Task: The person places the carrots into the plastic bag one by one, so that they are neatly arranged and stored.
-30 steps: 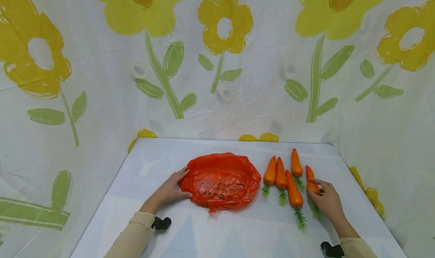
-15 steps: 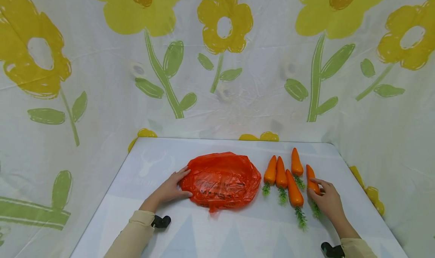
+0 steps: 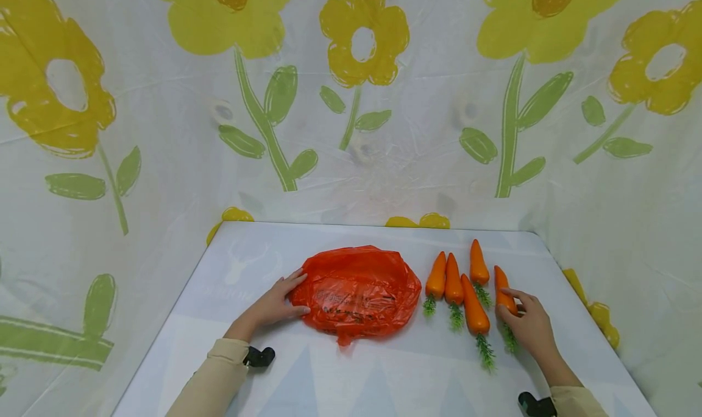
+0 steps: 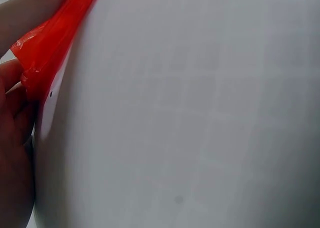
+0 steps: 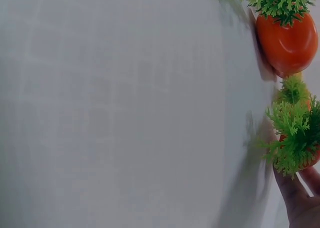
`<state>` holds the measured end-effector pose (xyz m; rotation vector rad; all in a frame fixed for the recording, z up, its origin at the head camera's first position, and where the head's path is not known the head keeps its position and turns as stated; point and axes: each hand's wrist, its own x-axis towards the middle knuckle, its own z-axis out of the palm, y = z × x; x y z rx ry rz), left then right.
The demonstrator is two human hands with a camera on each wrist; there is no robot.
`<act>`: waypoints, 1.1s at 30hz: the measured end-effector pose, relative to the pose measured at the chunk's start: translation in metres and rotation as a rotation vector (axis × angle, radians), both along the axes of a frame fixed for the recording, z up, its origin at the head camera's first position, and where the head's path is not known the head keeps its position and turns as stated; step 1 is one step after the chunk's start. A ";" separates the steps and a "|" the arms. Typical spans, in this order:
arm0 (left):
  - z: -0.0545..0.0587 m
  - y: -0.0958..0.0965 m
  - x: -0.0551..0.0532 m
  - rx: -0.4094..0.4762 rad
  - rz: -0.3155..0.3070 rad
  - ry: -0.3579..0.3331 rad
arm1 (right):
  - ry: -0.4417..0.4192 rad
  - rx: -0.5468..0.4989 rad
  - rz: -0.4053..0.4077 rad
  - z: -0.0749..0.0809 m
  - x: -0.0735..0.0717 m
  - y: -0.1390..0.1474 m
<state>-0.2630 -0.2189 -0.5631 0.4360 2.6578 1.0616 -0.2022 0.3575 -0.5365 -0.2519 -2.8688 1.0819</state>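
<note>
A crumpled red plastic bag [image 3: 356,295] with dark print lies on the white table in the head view. At its left edge rests my left hand [image 3: 274,304], thumb and fingers spread apart and touching the plastic. The left wrist view shows part of the red bag [image 4: 55,48] beside the fingers. On the right, my right hand [image 3: 528,324] holds the rightmost orange carrot [image 3: 501,288] between thumb and fingers; the carrot lies on the table. Its green leafy top [image 5: 292,138] shows in the right wrist view, close to the fingers.
Several other carrots with green tops, among them a long front carrot [image 3: 475,307] and a rear carrot [image 3: 479,263], lie between the bag and my right hand. A white table [image 3: 329,380] bears everything. Flower-printed cloth [image 3: 406,161] hangs behind and at both sides.
</note>
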 end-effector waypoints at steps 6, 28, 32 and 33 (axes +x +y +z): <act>0.000 0.000 0.001 0.002 0.000 -0.001 | 0.038 0.005 0.012 -0.004 0.000 0.001; 0.001 0.002 0.002 0.001 0.014 -0.004 | 0.117 -0.009 0.029 0.006 0.001 -0.004; 0.002 0.003 0.003 0.003 0.027 0.000 | 0.134 -0.024 0.041 0.009 0.002 -0.007; 0.002 0.003 0.003 0.002 0.030 0.001 | 0.136 -0.024 0.042 0.010 0.003 -0.008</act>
